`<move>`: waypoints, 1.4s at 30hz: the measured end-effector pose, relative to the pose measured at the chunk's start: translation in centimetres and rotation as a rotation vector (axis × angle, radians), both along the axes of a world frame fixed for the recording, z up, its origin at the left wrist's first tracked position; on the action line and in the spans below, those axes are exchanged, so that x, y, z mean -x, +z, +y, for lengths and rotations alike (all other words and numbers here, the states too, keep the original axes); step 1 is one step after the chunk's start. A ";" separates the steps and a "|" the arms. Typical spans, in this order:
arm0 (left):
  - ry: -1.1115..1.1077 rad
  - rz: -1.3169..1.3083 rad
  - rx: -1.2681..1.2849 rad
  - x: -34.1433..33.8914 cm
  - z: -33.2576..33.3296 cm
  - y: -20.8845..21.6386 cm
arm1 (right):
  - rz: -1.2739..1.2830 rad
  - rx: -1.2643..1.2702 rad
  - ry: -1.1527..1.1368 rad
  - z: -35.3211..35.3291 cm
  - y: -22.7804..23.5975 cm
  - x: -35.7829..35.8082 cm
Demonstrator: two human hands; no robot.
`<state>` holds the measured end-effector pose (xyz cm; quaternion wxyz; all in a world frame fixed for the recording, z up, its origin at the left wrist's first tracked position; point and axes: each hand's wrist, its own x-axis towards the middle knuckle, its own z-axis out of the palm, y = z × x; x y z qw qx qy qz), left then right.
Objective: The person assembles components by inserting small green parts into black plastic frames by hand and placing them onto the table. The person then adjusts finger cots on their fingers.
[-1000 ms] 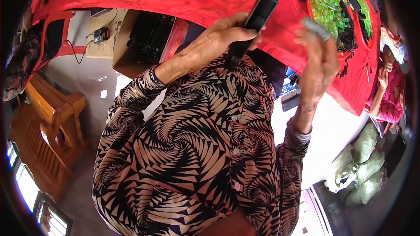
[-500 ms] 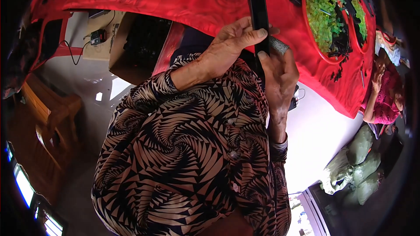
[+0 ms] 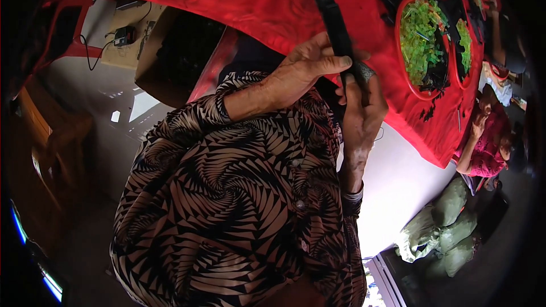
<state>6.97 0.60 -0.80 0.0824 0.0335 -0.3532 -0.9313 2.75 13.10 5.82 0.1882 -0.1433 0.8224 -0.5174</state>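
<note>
A long, flat black strip (image 3: 333, 14), plastic-looking, slants up and to the left from my hands over the edge of the red cloth. My left hand (image 3: 304, 74) is closed on its lower part, thumb lying across the strip's face and fingers behind it. Just below, my right hand (image 3: 365, 102) also grips the strip's lower end, partly hiding it. Grey speckled tape (image 3: 364, 69) is wrapped round a finger of that hand. What the strip is for cannot be made out.
On the red cloth (image 3: 256, 5) stand an oval red-rimmed basket (image 3: 410, 84) of green translucent pieces and a similar second one (image 3: 462, 85). Black pieces (image 3: 389, 0) lie near them. An open cardboard box (image 3: 149, 71) is at left. Another person (image 3: 486, 142) sits at right, near pale sacks (image 3: 449, 222).
The strip has come lower and tilts more to the left, so its far end now shows. My right hand has shifted slightly down. The whole view has turned a little.
</note>
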 end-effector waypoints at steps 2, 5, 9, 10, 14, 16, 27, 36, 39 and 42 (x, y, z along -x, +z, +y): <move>0.026 0.016 -0.018 0.0 -0.2 0.0 | 0.028 -0.016 0.003 0.2 -0.1 0.0; 0.107 -0.082 -0.110 0.0 -0.8 1.0 | 0.145 -0.062 0.005 0.8 -0.5 0.6; 0.094 -0.102 -0.259 -0.5 -2.1 1.2 | 0.285 -0.076 0.022 0.6 0.4 1.8; 0.098 -0.100 -0.266 -0.6 -2.2 1.1 | 0.275 -0.102 0.037 0.6 0.8 2.0; 0.122 -0.132 -0.309 -0.8 -2.5 0.8 | 0.218 -0.143 0.066 0.2 1.4 2.7; 0.124 -0.130 -0.329 -0.7 -2.7 0.9 | 0.205 -0.130 0.058 -0.2 1.4 2.8; 0.167 -0.189 -0.150 -0.1 -2.7 1.2 | 0.206 -0.023 0.125 -0.3 0.0 3.5; 0.233 -0.245 -0.013 0.7 -2.2 1.6 | 0.304 -0.191 0.137 -0.5 -0.8 3.6; 0.304 -0.270 -0.010 0.7 -2.2 0.9 | 0.368 -0.191 0.155 -0.5 -1.4 3.6; 0.233 -0.253 -0.006 0.6 -2.4 -0.2 | 0.403 -0.201 0.172 -0.6 -1.6 3.5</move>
